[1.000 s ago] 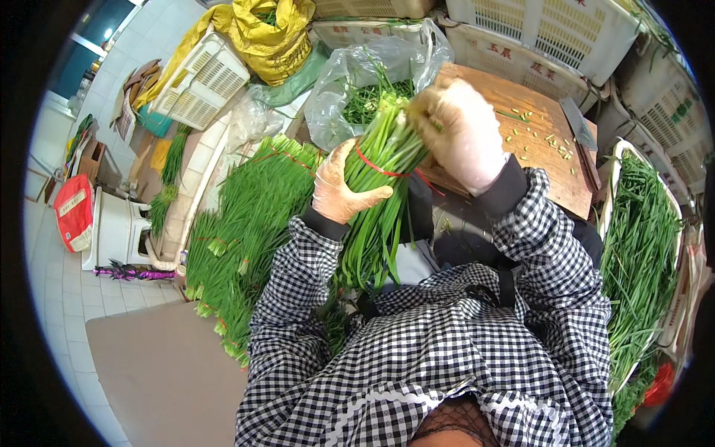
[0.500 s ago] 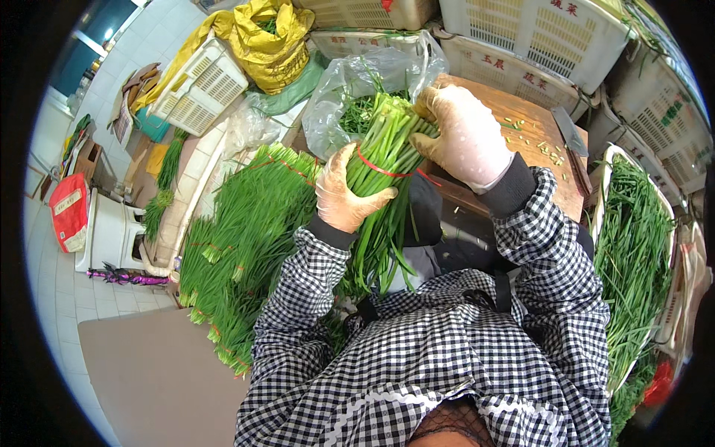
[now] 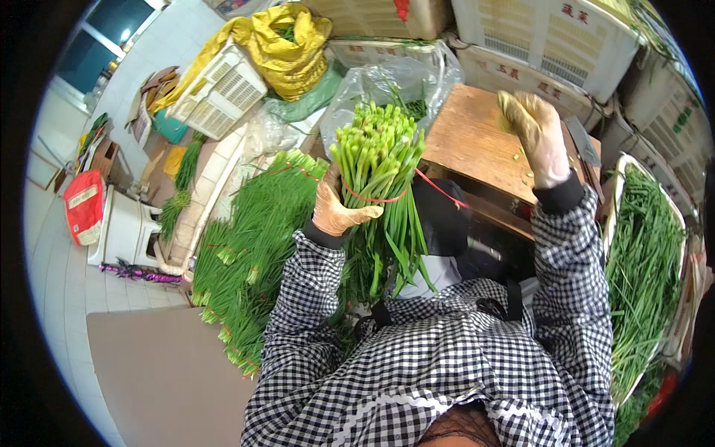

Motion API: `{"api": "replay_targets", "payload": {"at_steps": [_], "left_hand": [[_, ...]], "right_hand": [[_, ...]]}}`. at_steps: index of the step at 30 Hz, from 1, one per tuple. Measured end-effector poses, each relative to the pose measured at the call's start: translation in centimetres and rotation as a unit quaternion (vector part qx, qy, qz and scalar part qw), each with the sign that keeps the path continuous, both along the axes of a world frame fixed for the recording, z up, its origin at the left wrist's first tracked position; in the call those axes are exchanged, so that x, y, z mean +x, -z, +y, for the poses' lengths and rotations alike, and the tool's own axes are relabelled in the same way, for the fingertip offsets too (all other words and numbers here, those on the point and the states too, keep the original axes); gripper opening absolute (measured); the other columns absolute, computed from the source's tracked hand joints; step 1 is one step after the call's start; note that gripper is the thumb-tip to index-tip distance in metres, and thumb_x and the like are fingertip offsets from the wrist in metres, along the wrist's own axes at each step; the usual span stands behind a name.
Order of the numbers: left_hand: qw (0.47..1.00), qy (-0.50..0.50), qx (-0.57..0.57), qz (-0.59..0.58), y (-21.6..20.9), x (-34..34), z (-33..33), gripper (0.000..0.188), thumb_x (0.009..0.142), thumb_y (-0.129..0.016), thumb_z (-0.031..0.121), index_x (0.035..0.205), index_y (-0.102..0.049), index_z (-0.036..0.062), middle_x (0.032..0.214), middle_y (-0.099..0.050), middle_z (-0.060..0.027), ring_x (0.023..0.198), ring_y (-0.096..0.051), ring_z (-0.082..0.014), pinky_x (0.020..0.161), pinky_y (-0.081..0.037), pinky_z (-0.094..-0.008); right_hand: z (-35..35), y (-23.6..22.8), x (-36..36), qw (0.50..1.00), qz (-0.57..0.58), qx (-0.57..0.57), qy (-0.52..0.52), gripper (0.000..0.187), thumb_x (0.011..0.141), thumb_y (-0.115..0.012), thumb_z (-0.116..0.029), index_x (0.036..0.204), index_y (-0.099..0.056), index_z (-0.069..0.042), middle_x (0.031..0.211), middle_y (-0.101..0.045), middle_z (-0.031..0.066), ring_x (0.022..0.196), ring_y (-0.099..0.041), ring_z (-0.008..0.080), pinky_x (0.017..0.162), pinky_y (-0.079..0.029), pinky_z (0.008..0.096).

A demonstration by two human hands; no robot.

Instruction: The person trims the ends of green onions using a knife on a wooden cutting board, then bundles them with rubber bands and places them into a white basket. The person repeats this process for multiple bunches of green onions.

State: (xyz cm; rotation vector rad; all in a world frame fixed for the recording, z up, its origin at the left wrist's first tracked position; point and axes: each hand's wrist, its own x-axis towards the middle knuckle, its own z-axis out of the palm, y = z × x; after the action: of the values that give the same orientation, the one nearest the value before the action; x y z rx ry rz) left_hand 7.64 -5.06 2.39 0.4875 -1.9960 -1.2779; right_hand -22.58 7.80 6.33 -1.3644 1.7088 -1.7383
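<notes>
Currently the left hand [image 3: 337, 208] is wrapped around a thick bundle of green stalks [image 3: 376, 160], its thumb lying across the near side. The bundle stands roughly upright in that grip, pale cut ends at the top and long leaves hanging below the hand. A red tie [image 3: 383, 200] rings it at about thumb height, one loose end trailing out toward the right hand [image 3: 538, 138]. That hand is well apart from the bundle, above the right part of a wooden board [image 3: 465, 127]; its fingers are bent and drawn close together, and I cannot tell whether they hold anything. Just right of it, a broad-bladed knife [image 3: 582, 140] lies along the board's edge.

Farther right and nearer the body than the right hand, a white-rimmed container [image 3: 676, 205] holds loose long greens [image 3: 642, 261]. To the left of the left hand lies a wide heap of tied green bunches [image 3: 264, 216], red bands showing among them. Beyond the left hand, a clear plastic bag [image 3: 357, 86] has more greens in it. Pale slatted crates [image 3: 540, 33] are stacked beyond the right hand.
</notes>
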Motion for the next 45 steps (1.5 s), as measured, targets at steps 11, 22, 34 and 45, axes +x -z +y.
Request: {"api": "replay_targets", "payload": {"at_steps": [11,22,34,45], "left_hand": [[0.978,0.164,0.128,-0.02,-0.6,-0.3,0.4,0.111,0.056,-0.088,0.024,0.141,-0.021,0.001,0.136,-0.04,-0.0105,0.126,-0.038,-0.022,0.106,-0.028,-0.0356],[0.978,0.012,-0.209,-0.012,1.0,-2.1,1.9,0.101,0.058,-0.086,0.022,0.139,-0.026,0.0057,0.124,-0.052,-0.0122,0.109,-0.054,-0.0226,0.092,-0.045,-0.0353],[0.985,-0.002,-0.168,-0.045,-1.2,-1.5,0.9,0.091,0.051,-0.086,0.033,0.127,-0.044,0.0039,0.112,-0.06,-0.0125,0.102,-0.059,-0.0244,0.089,-0.046,-0.0358],[0.975,0.001,-0.191,-0.117,-2.9,-2.3,0.9,0.086,0.057,-0.084,0.033,0.125,-0.044,-0.0007,0.114,-0.06,-0.015,0.105,-0.058,-0.0243,0.093,-0.043,-0.0339]], "right_hand": [[-0.3,0.6,11.9,0.952,-0.145,-0.136,-0.232,0.107,0.059,-0.086,-0.015,0.143,-0.02,-0.001,0.136,-0.04,0.0152,0.124,-0.041,0.0212,0.103,-0.034,0.0329],[2.4,-2.1,8.8,0.98,0.027,-0.079,-0.181,0.095,0.062,-0.083,-0.024,0.138,-0.032,0.0,0.126,-0.052,0.0173,0.111,-0.052,0.0217,0.095,-0.041,0.0337],[2.7,-4.4,9.1,0.859,0.485,-0.16,-0.043,0.025,0.062,-0.066,-0.01,0.087,-0.065,-0.009,0.087,-0.059,0.0059,0.079,-0.055,0.0277,0.068,-0.045,0.0368],[1.4,-1.2,6.6,0.958,-0.213,-0.125,-0.144,0.014,0.087,-0.061,-0.014,0.095,-0.059,-0.003,0.086,-0.058,0.0,0.078,-0.05,0.0088,0.077,-0.038,0.0212]]}}
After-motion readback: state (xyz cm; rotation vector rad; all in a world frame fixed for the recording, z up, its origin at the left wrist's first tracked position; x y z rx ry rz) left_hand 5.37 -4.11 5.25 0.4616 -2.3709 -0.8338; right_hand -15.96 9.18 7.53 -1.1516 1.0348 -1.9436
